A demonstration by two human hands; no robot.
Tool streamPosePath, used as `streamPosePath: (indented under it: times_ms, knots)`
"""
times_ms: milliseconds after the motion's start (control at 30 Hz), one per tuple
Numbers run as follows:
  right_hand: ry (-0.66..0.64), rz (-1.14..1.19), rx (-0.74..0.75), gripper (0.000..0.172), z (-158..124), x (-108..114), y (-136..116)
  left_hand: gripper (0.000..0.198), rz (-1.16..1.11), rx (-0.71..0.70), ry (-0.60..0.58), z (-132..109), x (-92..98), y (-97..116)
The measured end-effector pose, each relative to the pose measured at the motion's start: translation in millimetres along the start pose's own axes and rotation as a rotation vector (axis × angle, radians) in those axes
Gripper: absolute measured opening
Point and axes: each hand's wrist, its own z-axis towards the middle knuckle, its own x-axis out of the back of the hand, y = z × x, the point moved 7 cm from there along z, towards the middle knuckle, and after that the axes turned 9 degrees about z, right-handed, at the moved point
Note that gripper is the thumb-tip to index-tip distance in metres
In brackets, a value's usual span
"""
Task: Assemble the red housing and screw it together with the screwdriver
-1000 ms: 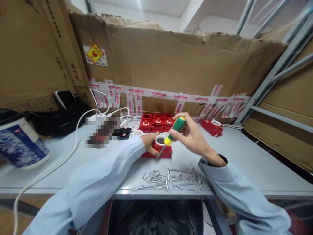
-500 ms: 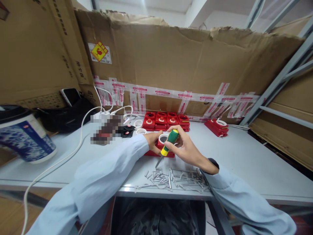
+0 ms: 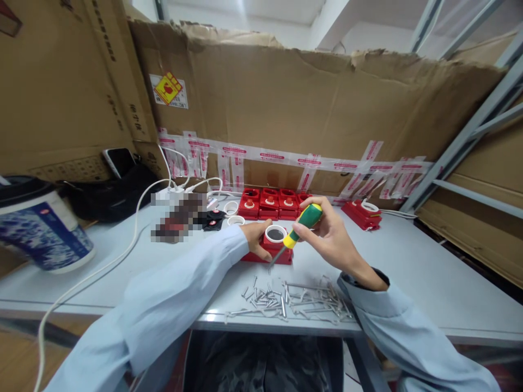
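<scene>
My left hand (image 3: 257,238) is closed on the left side of a red box-shaped device (image 3: 281,255) that lies on the table. A white ring (image 3: 276,233) with a dark centre sits on its top. In my right hand (image 3: 327,231) is a screwdriver (image 3: 309,216) with a green and yellow handle, held slantwise with the tip down to the left. At the tip hangs what looks like a small screw (image 3: 269,270), in front of the device. Below, near the table's front edge, lies a heap of loose screws (image 3: 263,296).
Several red devices (image 3: 268,204) stand in a row at the back, and another red device (image 3: 362,214) sits further right. Loose white rings (image 3: 231,208) lie left of them. Long metal pieces (image 3: 314,299) spread beside the screws. A large cup (image 3: 44,228) and white cable (image 3: 133,239) occupy the left.
My right hand has moved right and slightly up with the screwdriver, whose tip has lifted from the screw heap and now carries what looks like a screw. The left hand has stayed put.
</scene>
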Motion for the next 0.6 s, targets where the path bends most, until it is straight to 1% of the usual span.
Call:
streamPosePath:
  times_ms: [100,167,433,600]
  knots:
    - [0.042,-0.004,0.014,0.034,0.7,9.9,-5.0,0.067,0.044,0.041,-0.081,1.4,-3.2,-0.5]
    - [0.075,-0.029,0.03,0.034,1.4,17.1,-8.2,0.066,0.053,0.052,-0.096,1.4,-2.7,0.7]
    - [0.223,-0.099,0.097,0.036,8.6,50.4,-13.8,0.064,0.053,0.067,-0.1,-6.7,4.1,8.3]
    - [0.238,-0.2,0.09,0.035,10.5,55.8,-9.2,0.068,0.045,0.084,-0.082,-10.0,7.9,10.9]
